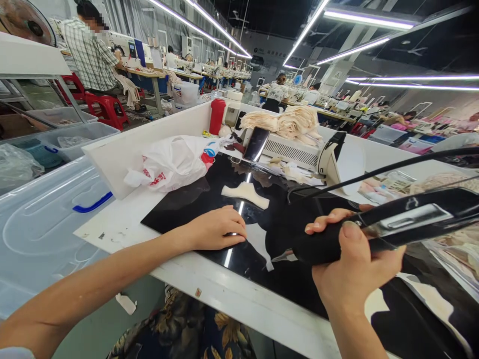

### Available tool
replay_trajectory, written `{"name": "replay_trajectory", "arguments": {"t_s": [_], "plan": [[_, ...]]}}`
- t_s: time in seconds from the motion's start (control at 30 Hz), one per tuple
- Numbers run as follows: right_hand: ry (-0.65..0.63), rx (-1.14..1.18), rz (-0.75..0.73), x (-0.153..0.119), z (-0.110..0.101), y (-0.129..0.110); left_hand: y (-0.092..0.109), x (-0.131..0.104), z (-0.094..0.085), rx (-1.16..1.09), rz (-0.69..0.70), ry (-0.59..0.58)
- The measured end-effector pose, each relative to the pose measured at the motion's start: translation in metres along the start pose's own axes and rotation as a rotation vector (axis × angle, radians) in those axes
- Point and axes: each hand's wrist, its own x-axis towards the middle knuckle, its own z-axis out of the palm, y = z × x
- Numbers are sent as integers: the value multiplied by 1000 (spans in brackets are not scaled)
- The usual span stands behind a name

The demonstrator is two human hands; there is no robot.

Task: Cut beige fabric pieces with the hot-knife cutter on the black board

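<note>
Glossy black worktop (209, 199): left hand (215, 229) flat, open; right hand (352, 264) grips black tool (392, 224), long axis pointing right.

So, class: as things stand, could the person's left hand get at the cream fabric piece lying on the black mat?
Probably yes. The left hand rests flat on the black mat, holding nothing, and the cream fabric piece lies just beyond its fingertips with bare mat between. The right hand, gripping the black tool, sits off to the side.
</note>
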Motion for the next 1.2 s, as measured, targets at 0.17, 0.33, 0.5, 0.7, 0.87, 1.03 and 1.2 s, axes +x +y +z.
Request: {"name": "replay_trajectory", "arguments": {"t_s": [0.17, 0.33, 0.5, 0.7, 0.87, 1.03, 1.2], "plan": [[17, -40, -51, 11, -5, 5, 5, 0, 1, -46, 107, 6], [44, -45, -49, 13, -5, 2, 6, 2, 1, -27, 176, 53], [59, -49, -45, 11, -4, -3, 8, 2, -1, -27, 197, 53], [70, -40, -29, 9, -4, -7, 18, 5, 5, -27, 214, 29], [23, -38, -29, 5, -6, -6, 27, 11, 18, 82, 267, -52], [31, -31, -49, 6, -9, -2, 28, 17, 30, 213, 324, -87], [39, -22, -54, 7, -11, 0, 28, 24, 38, 288, 352, -67]]}}
